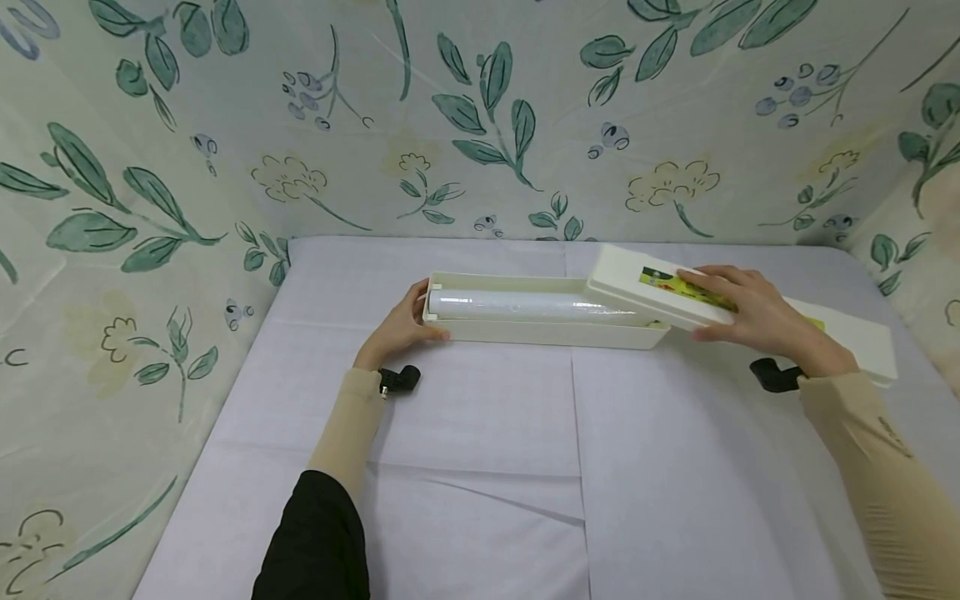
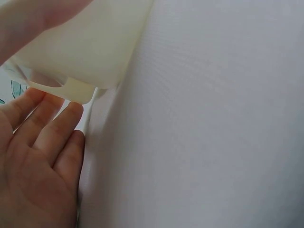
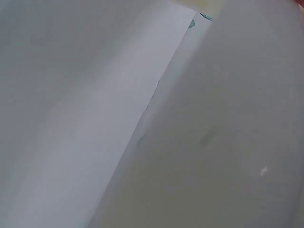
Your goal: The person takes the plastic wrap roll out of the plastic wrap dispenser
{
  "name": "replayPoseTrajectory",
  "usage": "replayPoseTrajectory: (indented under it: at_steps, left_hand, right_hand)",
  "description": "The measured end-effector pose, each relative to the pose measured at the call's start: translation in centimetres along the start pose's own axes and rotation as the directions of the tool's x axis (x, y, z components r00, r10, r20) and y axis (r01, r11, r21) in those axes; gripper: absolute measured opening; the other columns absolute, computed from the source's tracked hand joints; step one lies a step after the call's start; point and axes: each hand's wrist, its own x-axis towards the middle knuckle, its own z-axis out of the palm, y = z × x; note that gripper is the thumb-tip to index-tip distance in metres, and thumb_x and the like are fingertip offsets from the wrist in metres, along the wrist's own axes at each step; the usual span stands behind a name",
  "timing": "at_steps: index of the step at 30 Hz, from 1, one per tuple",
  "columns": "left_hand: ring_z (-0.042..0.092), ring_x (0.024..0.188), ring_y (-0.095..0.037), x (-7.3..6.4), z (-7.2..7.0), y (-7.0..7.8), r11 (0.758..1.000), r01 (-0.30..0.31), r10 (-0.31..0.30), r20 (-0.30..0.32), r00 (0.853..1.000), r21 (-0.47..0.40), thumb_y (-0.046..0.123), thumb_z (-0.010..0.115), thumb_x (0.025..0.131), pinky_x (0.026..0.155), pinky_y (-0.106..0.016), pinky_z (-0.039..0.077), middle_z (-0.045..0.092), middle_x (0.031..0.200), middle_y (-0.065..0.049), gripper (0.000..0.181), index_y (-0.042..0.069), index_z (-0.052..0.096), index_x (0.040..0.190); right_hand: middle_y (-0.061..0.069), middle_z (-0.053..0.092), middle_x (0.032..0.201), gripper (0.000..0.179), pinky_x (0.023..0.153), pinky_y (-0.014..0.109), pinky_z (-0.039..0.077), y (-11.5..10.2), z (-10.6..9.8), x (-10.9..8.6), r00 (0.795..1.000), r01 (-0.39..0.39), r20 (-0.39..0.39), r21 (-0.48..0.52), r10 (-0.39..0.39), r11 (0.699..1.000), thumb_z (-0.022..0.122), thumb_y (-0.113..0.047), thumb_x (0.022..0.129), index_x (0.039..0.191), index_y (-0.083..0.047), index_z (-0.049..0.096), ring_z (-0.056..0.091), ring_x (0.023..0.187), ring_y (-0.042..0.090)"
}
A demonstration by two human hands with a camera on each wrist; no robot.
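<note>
A long cream-white box (image 1: 547,335) lies on the table with a shiny roll of cling film (image 1: 517,305) inside it. My left hand (image 1: 401,325) grips the box's left end, thumb at the front corner; in the left wrist view the fingertips touch the end of the box (image 2: 95,52). My right hand (image 1: 757,312) holds the long white lid (image 1: 615,275), which has a yellow-green label. The lid is tilted and raised, its left end overlapping the right part of the box. In the right wrist view the pale lid (image 3: 213,133) fills much of the picture.
A white cloth (image 1: 480,500) with fold creases covers the table. Behind it and at the left hangs a curtain (image 1: 360,200) printed with leaves and flowers. A black wrist camera (image 1: 401,379) sits on the left wrist, another (image 1: 776,375) on the right.
</note>
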Motion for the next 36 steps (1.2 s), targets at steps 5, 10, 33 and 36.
replayPoseTrajectory:
  at_steps: [5, 10, 33, 36]
  left_hand:
    - [0.035, 0.134, -0.023, 0.1, 0.0, -0.1, 1.0, 0.0, 0.0, 0.0, 1.0, 0.002, 0.01, 0.084, 0.072, 0.11, -0.046, 0.024, 0.034, 0.15, -0.01, 0.104, 0.015, 0.017, 0.152]
    - [0.036, 0.133, -0.023, 0.0, 0.0, -0.1, 1.0, -0.004, 0.004, 0.005, 1.0, -0.011, 0.009, 0.083, 0.072, 0.109, -0.046, 0.025, 0.035, 0.149, -0.01, 0.104, 0.015, 0.017, 0.151]
    - [0.034, 0.134, -0.02, 0.0, -0.1, -0.3, 1.0, 0.001, -0.001, 0.013, 1.0, -0.014, 0.01, 0.083, 0.072, 0.11, -0.043, 0.024, 0.033, 0.15, -0.007, 0.104, 0.017, 0.017, 0.151]
    - [0.034, 0.134, -0.02, -0.1, -0.2, -0.3, 1.0, 0.0, 0.0, 0.017, 1.0, -0.021, 0.01, 0.083, 0.073, 0.11, -0.043, 0.024, 0.033, 0.15, -0.008, 0.103, 0.018, 0.017, 0.152]
  right_hand:
    - [0.023, 0.026, 0.148, 0.091, 0.09, 0.067, 0.024, 0.3, 0.0, -0.2, 1.0, -0.011, -0.001, 0.001, 0.011, 1.0, 0.081, -0.026, 0.076, 0.151, -0.015, 0.03, 0.023, 0.124, 0.05]
    - [0.023, 0.025, 0.148, 0.093, 0.09, 0.067, 0.023, 0.7, 0.1, -0.5, 0.999, -0.033, 0.007, 0.0, 0.033, 0.999, 0.081, -0.028, 0.076, 0.152, -0.016, 0.029, 0.023, 0.124, 0.051]
    - [0.028, 0.023, 0.148, 0.096, 0.089, 0.068, 0.022, 2.5, 0.0, -2.0, 0.998, -0.066, -0.017, -0.007, 0.066, 0.998, 0.081, -0.032, 0.076, 0.153, -0.016, 0.025, 0.023, 0.122, 0.056]
    - [0.029, 0.023, 0.147, 0.096, 0.089, 0.069, 0.022, 2.8, -0.1, -2.2, 0.998, -0.063, -0.029, -0.011, 0.063, 0.998, 0.081, -0.031, 0.075, 0.152, -0.016, 0.026, 0.023, 0.122, 0.057]
